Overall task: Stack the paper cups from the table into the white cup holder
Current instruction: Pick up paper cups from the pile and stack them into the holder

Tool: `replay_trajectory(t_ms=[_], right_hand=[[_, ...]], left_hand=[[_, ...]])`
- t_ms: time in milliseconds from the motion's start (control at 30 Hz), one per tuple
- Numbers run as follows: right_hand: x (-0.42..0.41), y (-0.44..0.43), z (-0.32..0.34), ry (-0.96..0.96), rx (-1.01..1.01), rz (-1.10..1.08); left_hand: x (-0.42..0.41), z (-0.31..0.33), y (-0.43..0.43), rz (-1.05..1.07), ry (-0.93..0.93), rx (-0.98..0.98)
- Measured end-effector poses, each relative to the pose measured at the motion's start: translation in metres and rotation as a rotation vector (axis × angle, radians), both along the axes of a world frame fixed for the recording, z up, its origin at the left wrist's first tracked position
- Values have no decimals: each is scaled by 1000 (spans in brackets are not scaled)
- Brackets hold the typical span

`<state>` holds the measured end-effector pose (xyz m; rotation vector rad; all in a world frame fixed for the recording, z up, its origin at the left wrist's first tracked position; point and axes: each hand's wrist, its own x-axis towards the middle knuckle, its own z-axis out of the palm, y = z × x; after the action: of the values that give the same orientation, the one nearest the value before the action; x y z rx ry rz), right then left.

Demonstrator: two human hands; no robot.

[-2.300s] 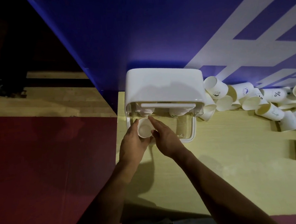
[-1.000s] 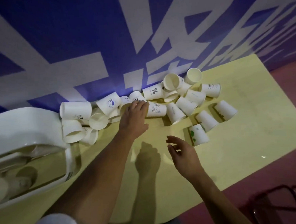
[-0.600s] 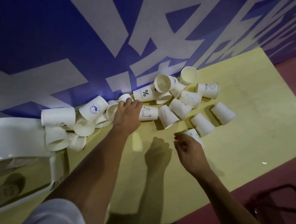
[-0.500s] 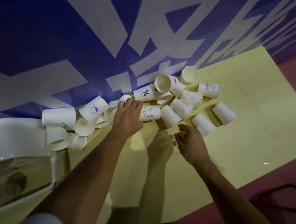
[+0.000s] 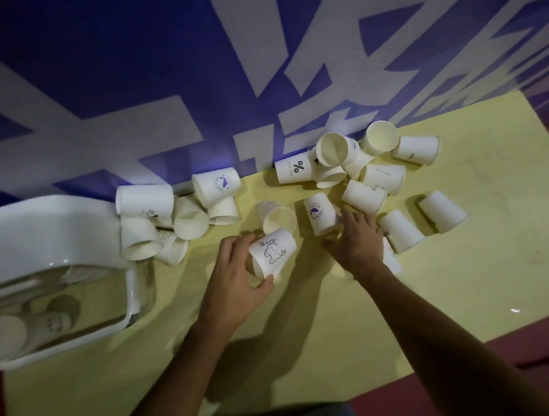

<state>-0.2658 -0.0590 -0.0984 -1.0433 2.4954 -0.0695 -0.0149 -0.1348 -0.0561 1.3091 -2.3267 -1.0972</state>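
A blue wall with white lettering backs the pale yellow worktop [image 5: 466, 275]. Our left grip [image 5: 239, 275] pinches the bear-print cup [image 5: 273, 250] between thumb and fingers, near the middle of the worktop and well right of the white cup holder [image 5: 41, 230]. Our right grip [image 5: 356, 241] lies over the loose paper cups [image 5: 383, 177]. 1 hidden cup [image 5: 391, 258] shows under its palm, but we cannot tell whether the fingers clamp it. We judge a light hold best, since thin walls crush. Rims should face 1 way before nesting. The cups are small, white and printed, most lying tipped along the wall, with at least 2 inside the holder.
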Motion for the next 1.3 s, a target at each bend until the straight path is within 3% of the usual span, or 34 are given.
replay_trajectory(t_ms=[167, 367, 667, 867, 1300], right_hand=[[26, -18, 12, -51, 31, -34], [56, -29, 9, -147, -60, -240], [91, -3, 36, -120, -362, -371], [162, -2, 82, -29, -549, -261], [390, -63, 123, -241, -603, 224]], left_hand=[[37, 1, 9, 139, -4, 29], [85, 11, 12, 226, -24, 58], [164, 21, 4, 211, 53, 12], [228, 37, -3, 247, 125, 29], [385, 62, -28, 440, 188, 9]])
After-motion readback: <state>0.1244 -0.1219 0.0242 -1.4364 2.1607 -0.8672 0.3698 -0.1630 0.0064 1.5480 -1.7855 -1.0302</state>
